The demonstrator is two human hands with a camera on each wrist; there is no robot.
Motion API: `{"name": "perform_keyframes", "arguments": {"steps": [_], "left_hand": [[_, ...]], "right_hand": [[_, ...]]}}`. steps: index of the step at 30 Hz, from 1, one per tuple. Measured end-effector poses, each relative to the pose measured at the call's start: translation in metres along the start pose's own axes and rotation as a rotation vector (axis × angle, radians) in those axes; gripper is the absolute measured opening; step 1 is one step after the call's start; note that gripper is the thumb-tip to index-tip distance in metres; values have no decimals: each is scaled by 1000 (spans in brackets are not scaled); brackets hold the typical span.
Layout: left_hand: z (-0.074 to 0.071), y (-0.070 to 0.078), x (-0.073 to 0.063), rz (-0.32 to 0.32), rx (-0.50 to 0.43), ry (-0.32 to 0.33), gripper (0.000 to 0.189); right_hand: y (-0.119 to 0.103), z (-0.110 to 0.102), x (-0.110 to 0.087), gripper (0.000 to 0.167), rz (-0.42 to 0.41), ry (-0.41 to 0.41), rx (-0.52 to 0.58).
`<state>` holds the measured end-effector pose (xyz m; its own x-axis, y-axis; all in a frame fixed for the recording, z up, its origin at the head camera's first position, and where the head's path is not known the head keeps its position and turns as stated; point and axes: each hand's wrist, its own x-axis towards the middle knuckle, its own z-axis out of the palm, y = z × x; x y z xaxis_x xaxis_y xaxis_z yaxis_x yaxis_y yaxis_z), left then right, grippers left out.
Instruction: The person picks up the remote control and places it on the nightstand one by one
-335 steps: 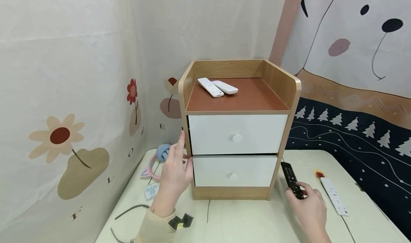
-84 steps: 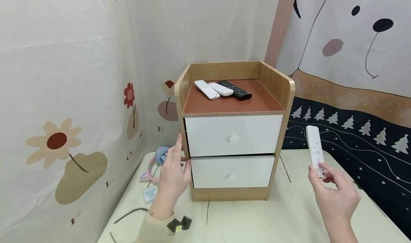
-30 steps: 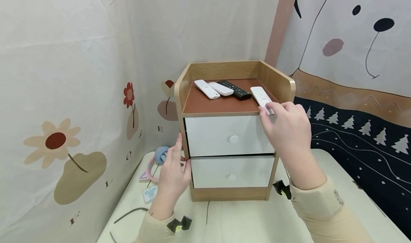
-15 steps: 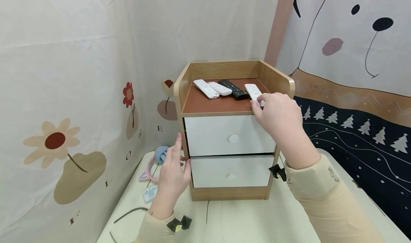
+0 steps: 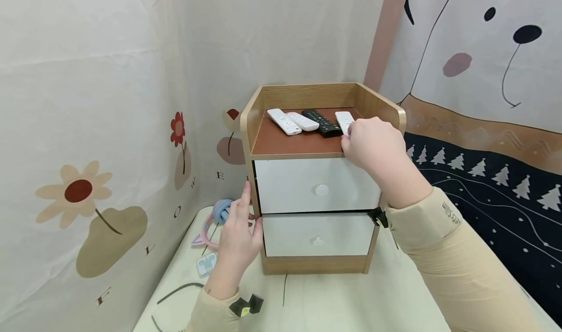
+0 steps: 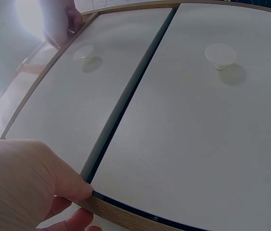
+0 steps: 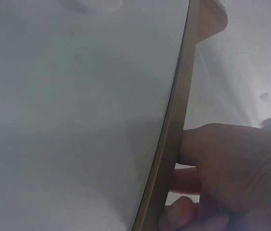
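Note:
The small wooden cabinet [image 5: 314, 263] has two white drawers and a brown top shelf. My right hand [image 5: 375, 144] is over the shelf's front right edge, its fingers holding the near end of a white remote control [image 5: 344, 119]. That end is hidden by the hand. To its left lie a black remote [image 5: 322, 123] and two more white remotes [image 5: 284, 122], partly overlapping. My left hand [image 5: 239, 237] rests against the cabinet's left side, index finger straight. In the left wrist view its thumb [image 6: 73, 185] lies at the cabinet's front edge.
Raised wooden walls [image 5: 382, 105] border the shelf on both sides and at the back. Left of the cabinet are a blue knotted ball [image 5: 222, 210], a pink ring [image 5: 206, 232] and a small blue-and-white square [image 5: 206, 263]. A drawer knob [image 5: 322, 190] sticks out in front.
The black remote went from my right hand to the shelf. Another white remote then came up from the right, over the shelf, and slid inward beside the black one. My left hand stayed put.

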<state>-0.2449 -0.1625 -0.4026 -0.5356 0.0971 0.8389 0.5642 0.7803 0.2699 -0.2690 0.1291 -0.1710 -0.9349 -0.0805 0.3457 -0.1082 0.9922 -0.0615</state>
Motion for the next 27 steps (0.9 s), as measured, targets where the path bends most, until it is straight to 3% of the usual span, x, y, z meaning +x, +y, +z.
{"name": "perform_keyframes", "arguments": {"steps": [6,15,21,24,27], "left_hand": [[-5,-3,-1,-12,13,-17,98],[-7,-2,-2,-17,5,-17,97],[-6,-3,1,-15,12,-23,98],[-7,-3,-1,-26,18,-38,98],[-10,-4,-3,-46,32,-53,98]], "right_hand": [[-6,-2,18,37,-14,-94,-26],[-2,3,29,41,-59,-119,-47],[1,6,28,52,-33,-133,-31],[0,10,22,57,2,-100,8],[-1,19,12,58,-13,43,60]]}}
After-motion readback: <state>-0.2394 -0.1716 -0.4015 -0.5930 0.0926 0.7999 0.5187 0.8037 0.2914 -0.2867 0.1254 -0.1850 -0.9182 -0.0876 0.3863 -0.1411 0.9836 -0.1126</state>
